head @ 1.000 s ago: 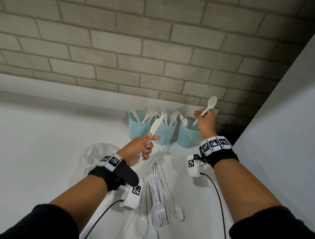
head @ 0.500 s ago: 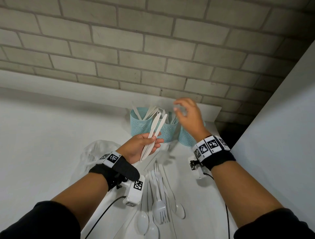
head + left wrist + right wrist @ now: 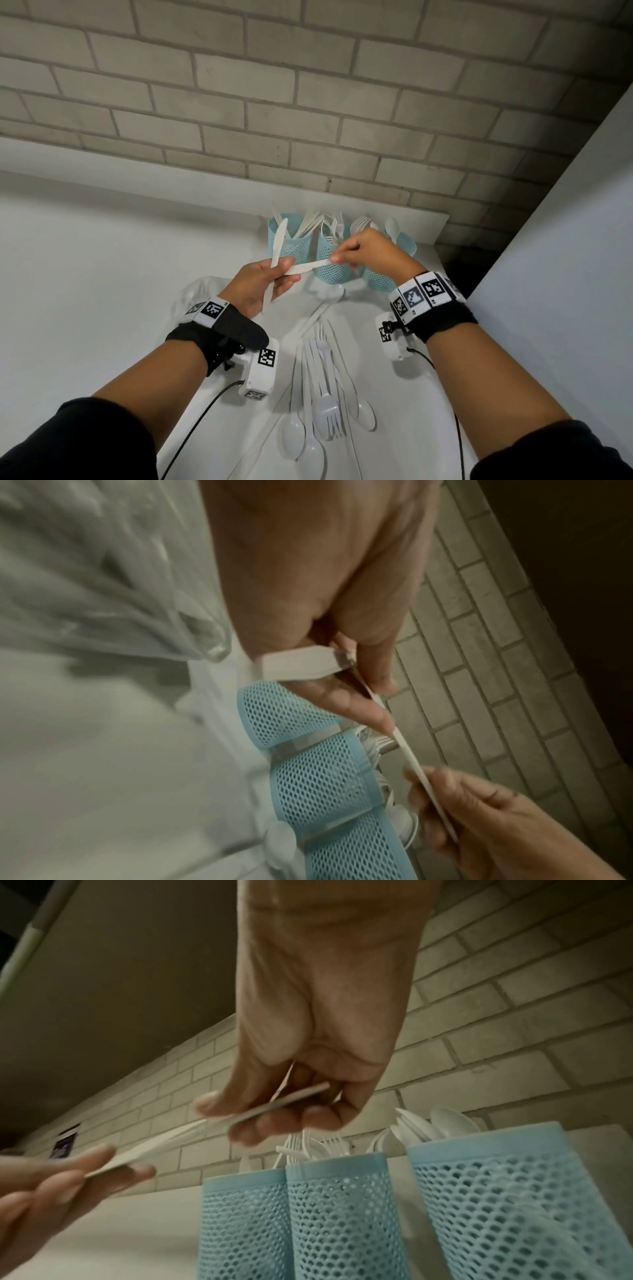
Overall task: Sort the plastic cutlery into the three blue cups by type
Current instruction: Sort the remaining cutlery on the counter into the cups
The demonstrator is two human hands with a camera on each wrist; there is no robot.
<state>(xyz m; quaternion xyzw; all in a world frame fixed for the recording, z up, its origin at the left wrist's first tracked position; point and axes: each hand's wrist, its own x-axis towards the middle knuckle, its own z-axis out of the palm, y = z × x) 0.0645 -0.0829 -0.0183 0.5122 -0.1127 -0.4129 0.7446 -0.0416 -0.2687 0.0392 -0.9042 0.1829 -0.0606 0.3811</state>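
Observation:
Three blue mesh cups stand in a row at the wall: the left cup (image 3: 291, 245) holds knives, the middle cup (image 3: 330, 255) forks, the right cup (image 3: 380, 275) spoons. In front of them my left hand (image 3: 270, 281) grips two white plastic knives. One knife (image 3: 278, 246) points up. The other knife (image 3: 308, 268) lies across towards the right, and my right hand (image 3: 359, 253) pinches its far end. The right wrist view shows that pinch (image 3: 274, 1110) on the knife (image 3: 171, 1139) above the cups (image 3: 342, 1218).
Loose white forks (image 3: 325, 394) and spoons (image 3: 293, 435) lie on the white table (image 3: 85, 274) between my forearms. A clear plastic bag (image 3: 197, 291) lies under my left wrist. A brick wall stands behind the cups and a white panel (image 3: 565, 240) to the right.
My right hand has let go of the spoon at the right cup, moved left and taken hold of one of the two knives in my left hand. That knife has swung sideways.

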